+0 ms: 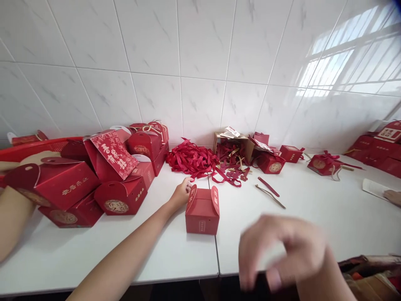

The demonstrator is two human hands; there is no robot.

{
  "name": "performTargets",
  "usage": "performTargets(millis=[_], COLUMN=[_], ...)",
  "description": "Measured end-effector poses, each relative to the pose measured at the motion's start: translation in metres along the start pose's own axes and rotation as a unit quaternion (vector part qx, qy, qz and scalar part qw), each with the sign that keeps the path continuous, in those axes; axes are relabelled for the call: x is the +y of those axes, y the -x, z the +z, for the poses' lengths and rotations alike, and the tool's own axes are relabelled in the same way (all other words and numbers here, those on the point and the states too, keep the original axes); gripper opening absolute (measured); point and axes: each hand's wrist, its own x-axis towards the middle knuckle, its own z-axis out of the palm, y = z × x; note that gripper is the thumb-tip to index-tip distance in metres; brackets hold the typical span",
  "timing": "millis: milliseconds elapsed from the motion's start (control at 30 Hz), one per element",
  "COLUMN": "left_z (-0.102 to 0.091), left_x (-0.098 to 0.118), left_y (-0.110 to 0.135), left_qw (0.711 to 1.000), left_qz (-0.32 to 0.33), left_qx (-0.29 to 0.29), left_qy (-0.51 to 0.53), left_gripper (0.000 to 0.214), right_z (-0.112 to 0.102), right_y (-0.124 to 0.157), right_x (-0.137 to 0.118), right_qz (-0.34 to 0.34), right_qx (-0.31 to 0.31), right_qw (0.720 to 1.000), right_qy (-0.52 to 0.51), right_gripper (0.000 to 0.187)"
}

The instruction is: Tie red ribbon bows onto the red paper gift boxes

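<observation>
On white table (pixel 175 263), front-center: red box (pixel 203 213) upright by the seam, top flaps up, not fully closed. L hand (pixel 181 195) at box's back-left edge, fingers partly hidden behind the flap; can't tell if it's pinching or just touching. R hand (pixel 296 240) blurred, raised near front edge, fingers curled, thumb & fingertips apart, nothing seen in grip. Behind box: red ribbon pile (pixel 191 156), w/ open carton (pixel 249 151) of scraps just to its R. Dk red strip (pixel 268 187) + tan strip (pixel 271 196) lie R of box. L side: stacked red boxes (pixel 138 196). Far R edge: co-worker's hand (pixel 394 196) on white paper (pixel 374 188).
</observation>
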Motion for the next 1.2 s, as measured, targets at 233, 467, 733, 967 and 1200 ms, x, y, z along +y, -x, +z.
performTargets(millis=[233, 467, 733, 967, 1200], left_z=[0.004, 0.004, 0.004, 0.003, 0.003], left_x=[-0.004, -0.009, -0.005, -0.002, -0.002], left_y=[-0.002, -0.007, -0.005, -0.004, -0.005], left_qw=[1.000, 0.999, 0.999, 0.999, 0.999], left_qz=[-0.026, -0.034, -0.045, -0.044, -0.045], left_qx=[0.001, 0.009, 0.004, 0.011, 0.018], left_qy=[-0.004, -0.023, -0.029, -0.005, 0.016], left_gripper=[0.039, 0.039, 0.041, 0.041, 0.026], right_z=[-0.118, -0.117, -0.098, -0.130, -0.158], right_y=[-0.066, -0.115, -0.122, -0.100, -0.069], right_x=[0.075, 0.196, 0.232, 0.205, 0.147], right_qz=[0.277, 0.416, 0.424, 0.373, 0.272], right_qx=[0.345, 0.298, 0.303, 0.304, 0.436], right_qw=[0.863, 0.799, 0.792, 0.838, 0.829], right_qy=[0.244, 0.316, 0.319, 0.258, 0.219], right_gripper=[0.024, 0.026, 0.025, 0.020, 0.019])
